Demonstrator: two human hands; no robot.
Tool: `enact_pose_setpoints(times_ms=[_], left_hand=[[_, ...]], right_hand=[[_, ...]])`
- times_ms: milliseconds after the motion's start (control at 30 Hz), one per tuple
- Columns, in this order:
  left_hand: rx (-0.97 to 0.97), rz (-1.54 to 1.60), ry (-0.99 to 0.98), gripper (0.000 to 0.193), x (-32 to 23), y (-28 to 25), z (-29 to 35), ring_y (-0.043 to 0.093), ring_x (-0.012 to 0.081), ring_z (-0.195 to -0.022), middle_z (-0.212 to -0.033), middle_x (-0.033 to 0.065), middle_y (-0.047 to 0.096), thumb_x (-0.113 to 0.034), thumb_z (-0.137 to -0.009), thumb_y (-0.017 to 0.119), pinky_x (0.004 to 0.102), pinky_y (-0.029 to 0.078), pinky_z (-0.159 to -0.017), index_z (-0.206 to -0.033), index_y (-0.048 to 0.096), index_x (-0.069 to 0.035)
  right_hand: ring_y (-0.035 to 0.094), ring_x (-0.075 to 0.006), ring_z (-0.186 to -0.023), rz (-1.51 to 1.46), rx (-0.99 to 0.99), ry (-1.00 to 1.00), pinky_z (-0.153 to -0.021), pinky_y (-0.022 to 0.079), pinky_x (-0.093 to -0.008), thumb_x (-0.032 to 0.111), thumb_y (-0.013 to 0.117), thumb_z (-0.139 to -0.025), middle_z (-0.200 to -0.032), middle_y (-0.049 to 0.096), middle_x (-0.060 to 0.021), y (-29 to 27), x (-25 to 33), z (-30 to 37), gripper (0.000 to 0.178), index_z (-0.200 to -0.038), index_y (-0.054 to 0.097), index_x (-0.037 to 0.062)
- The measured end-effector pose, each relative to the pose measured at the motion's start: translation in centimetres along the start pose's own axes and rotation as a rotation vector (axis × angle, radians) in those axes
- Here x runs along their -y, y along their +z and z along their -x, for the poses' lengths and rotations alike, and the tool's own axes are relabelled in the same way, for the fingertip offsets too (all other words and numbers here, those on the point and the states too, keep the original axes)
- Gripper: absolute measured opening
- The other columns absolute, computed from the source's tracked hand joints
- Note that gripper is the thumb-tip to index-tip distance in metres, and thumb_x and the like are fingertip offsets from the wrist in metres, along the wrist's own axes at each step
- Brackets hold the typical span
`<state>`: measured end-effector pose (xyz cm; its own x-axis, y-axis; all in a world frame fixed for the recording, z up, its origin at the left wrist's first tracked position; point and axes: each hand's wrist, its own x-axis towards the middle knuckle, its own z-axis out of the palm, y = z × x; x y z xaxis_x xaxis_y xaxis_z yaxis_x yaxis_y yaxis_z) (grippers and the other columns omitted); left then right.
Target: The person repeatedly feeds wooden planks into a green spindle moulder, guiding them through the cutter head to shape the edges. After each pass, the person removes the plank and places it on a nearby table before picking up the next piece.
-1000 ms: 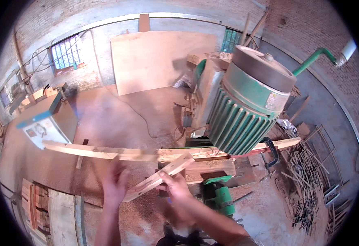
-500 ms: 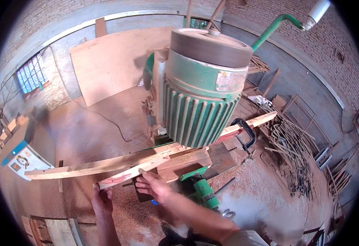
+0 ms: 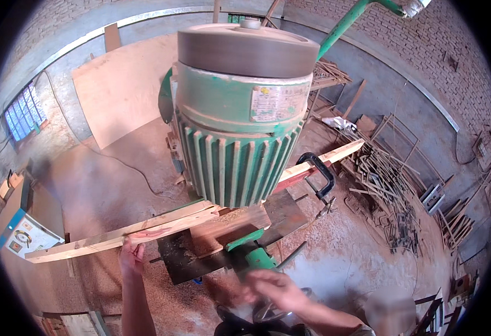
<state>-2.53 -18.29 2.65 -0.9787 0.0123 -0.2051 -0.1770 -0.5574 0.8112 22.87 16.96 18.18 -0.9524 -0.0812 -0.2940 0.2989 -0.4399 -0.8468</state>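
Observation:
My left hand (image 3: 131,257) is closed at the near end of a short wooden strip (image 3: 170,225) with a reddish streak. The strip lies along a long wooden rail (image 3: 83,245), and its far end reaches toward the work block (image 3: 223,229) under the machine's big green motor (image 3: 240,151). My right hand (image 3: 276,288), somewhat blurred, is off the wood with nothing seen in it and its fingers loosely apart. It is nearest the green clamp part (image 3: 259,257). The motor hides where the strip meets the machine.
A black G-clamp (image 3: 321,173) grips the right part of the fence, near a wooden bar (image 3: 338,152). Sawdust covers the dark metal table (image 3: 181,263). A white and blue control box (image 3: 29,227) stands at left, and scrap sticks (image 3: 385,185) are piled at right.
My right hand has let go of the strip and moved right and down. The strip now lies against the long rail, still in my left hand. The whole view has shifted.

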Motion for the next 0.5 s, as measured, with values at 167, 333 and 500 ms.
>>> enact_pose_setpoints(times_ms=[167,333,500], left_hand=[[-0.151,-0.024,-0.079,0.033,1.2,0.7,-0.6,0.065,0.0148,-0.093,-0.105,0.0054,0.067,-0.03,-0.094,0.058,0.0248,0.055,-0.073,-0.115,0.058,-0.005],[-0.168,-0.04,-0.127,0.033,3.7,3.6,-0.5,0.065,0.0162,-0.089,-0.099,0.0057,0.066,-0.031,-0.093,0.059,0.0265,0.056,-0.073,-0.111,0.059,-0.004],[-0.22,-0.069,-0.128,0.034,5.9,7.6,0.2,0.065,0.0181,-0.086,-0.099,0.0076,0.066,-0.032,-0.093,0.061,0.0296,0.057,-0.076,-0.111,0.058,-0.003]], right_hand=[[0.064,-0.0257,-0.087,0.022,-0.149,-0.143,-0.08,0.051,-0.0361,0.01,0.053,-0.096,-0.099,0.065,-0.0177,-4.2,0.1,3.0,0.026,-0.118,0.054,-0.0026],[0.064,-0.02,-0.084,0.081,-0.288,-0.23,-0.076,0.051,-0.0329,0.008,0.055,-0.095,-0.098,0.067,-0.014,-7.8,-0.2,3.8,0.021,-0.112,0.058,-0.0035],[0.063,-0.0171,-0.084,0.058,-0.473,-0.273,-0.078,0.051,-0.0308,0.008,0.055,-0.094,-0.097,0.068,-0.0111,-10.9,0.1,3.9,0.017,-0.105,0.062,-0.0042]])
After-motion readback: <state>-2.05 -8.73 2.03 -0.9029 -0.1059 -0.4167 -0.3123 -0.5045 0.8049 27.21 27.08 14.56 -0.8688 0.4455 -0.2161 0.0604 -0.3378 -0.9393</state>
